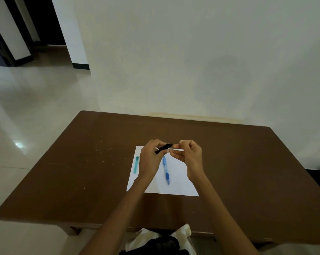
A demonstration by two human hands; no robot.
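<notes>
A slim, matte black pen (163,148) is held in the air between both hands, above the far edge of a smooth white sheet of paper (175,186). The left hand (150,160) curls its fingers round the pen's near end, and the right hand (189,155) pinches the far tip with bent fingers. A glossy blue pen (166,171) lies on the paper below the hands, and a flat teal stick (136,164) lies at its left edge, on the speckled brown wooden table (72,172).

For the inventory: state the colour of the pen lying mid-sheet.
The pen is blue with a darker blue grip; head view.
</notes>
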